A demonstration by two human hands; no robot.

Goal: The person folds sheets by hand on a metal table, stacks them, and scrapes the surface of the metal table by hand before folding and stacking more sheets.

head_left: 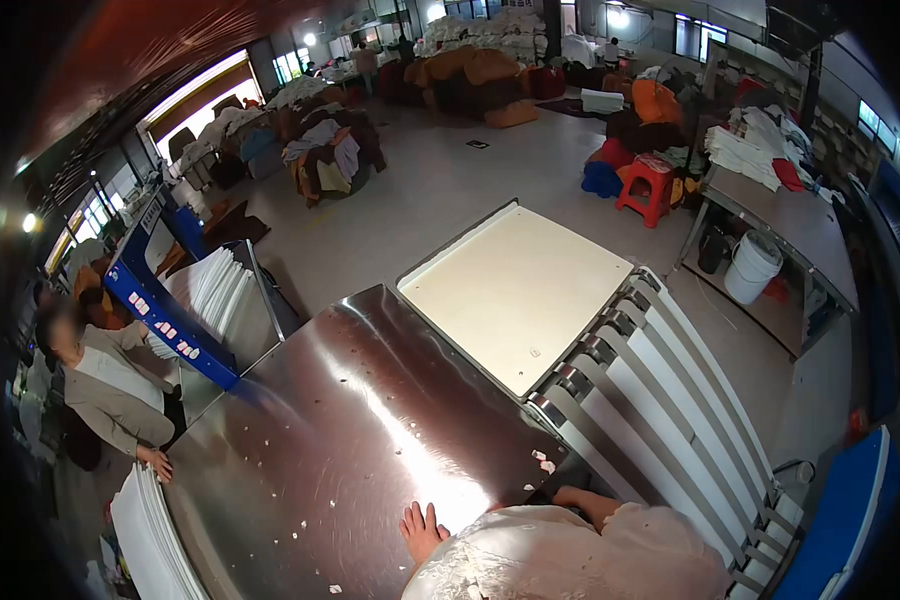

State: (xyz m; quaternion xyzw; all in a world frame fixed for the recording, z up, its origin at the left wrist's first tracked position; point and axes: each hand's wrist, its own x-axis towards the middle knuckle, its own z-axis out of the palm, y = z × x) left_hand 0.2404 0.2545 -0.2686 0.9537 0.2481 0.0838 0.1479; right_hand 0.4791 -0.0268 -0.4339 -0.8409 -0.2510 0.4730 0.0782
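Observation:
My left hand [423, 530] lies on the shiny metal table [300, 440] near its front edge, fingers spread and nothing in them. To the right, my right hand [582, 502] shows only in part beside the light-coloured clothing; its fingers are dark and hard to make out. Small white scraps [542, 462] lie on the metal just above it. A cream-coloured panel [515, 295] adjoins the table's far right side. Next to this panel, a rack of pale belts [670, 400] runs down to the right.
A co-worker [120, 385] stands at the left, one hand on the table edge. White stacked sheets [150, 530] hang at the lower left; more stand by a blue machine frame [170, 330]. Beyond are a red stool [647, 190], a white bucket [753, 267] and cloth heaps [470, 80].

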